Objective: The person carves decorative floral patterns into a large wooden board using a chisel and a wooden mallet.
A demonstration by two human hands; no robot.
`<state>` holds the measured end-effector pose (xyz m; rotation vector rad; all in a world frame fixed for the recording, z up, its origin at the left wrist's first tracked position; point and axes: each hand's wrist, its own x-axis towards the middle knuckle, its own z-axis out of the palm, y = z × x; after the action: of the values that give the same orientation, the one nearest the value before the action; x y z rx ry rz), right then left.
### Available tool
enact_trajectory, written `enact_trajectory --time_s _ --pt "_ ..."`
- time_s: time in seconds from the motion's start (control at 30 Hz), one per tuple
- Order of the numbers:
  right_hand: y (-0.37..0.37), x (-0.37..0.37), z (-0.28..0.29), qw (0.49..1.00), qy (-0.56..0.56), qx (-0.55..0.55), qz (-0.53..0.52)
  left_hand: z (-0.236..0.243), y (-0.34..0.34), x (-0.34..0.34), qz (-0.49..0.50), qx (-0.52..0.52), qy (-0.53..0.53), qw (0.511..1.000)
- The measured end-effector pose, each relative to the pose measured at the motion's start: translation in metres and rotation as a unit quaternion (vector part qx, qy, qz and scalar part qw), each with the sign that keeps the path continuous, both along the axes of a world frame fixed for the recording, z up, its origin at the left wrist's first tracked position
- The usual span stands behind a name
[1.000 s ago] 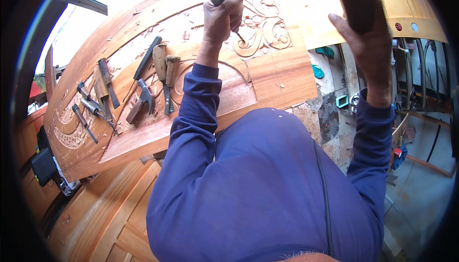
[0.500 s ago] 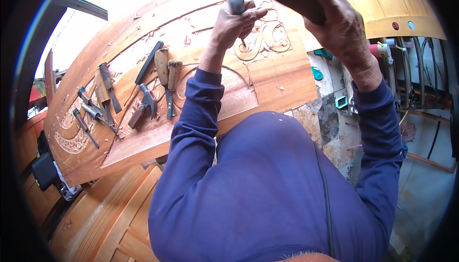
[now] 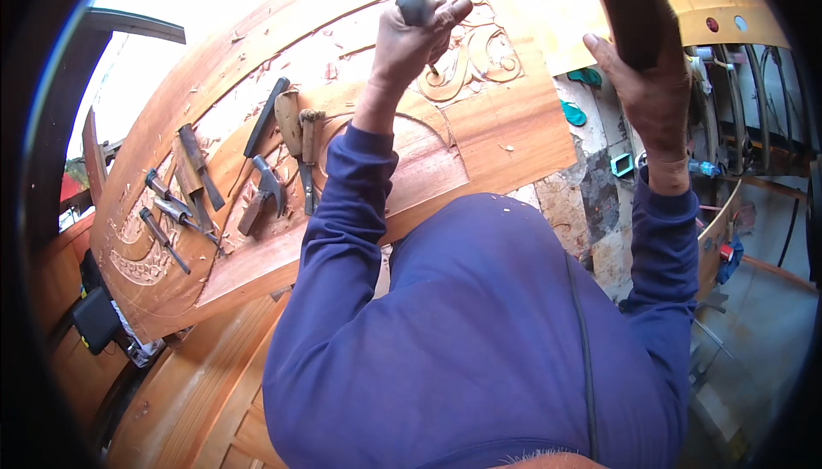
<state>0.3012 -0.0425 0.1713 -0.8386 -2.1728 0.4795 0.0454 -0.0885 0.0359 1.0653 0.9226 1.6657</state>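
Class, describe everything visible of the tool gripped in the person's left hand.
The tool has a dark, rounded end showing above the left hand, whose fist hides most of the handle. A narrow, dark shaft, seemingly metal, emerges below, angled down toward the scrollwork on the wooden panel. Tip contact is unclear.

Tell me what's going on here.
A person is at a wooden panel partly covered in relief carving. The left hand grips a dark-topped carving tool upright, its tip down at the carved scrolls. The right hand holds a thick, dark bar, raised off to the right. A hammer and other hand tools lie on the panel to the left, among scattered wood shavings.
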Motion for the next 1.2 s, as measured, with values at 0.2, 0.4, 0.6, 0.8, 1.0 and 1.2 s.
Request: enact_trajectory --time_s 0.2,0.4,0.6,0.8,1.0,1.2 --pt "-0.016 -0.021 0.049 0.966 0.205 -0.107 0.112 0.011 -0.015 0.011 0.137 -0.045 -0.016 0.989" --pt "-0.011 -0.031 0.023 0.987 0.149 -0.053 0.007 0.006 -0.005 0.021 0.176 -0.031 0.023 0.984" --pt "0.001 -0.036 0.015 0.956 -0.167 0.218 0.103 0.005 -0.008 0.019 0.122 -0.056 0.000 0.991" --pt "-0.011 -0.031 0.000 0.955 -0.197 0.208 0.073 -0.021 -0.007 -0.012 0.157 0.030 -0.075 0.984" --pt "-0.036 0.076 -0.103 0.992 -0.016 -0.019 -0.125 -0.006 -0.057 -0.011 0.216 0.063 -0.107 0.968" --pt "-0.068 0.235 -0.249 0.908 -0.051 -0.266 -0.319 0.075 -0.097 0.009 0.192 0.115 0.032 0.974"
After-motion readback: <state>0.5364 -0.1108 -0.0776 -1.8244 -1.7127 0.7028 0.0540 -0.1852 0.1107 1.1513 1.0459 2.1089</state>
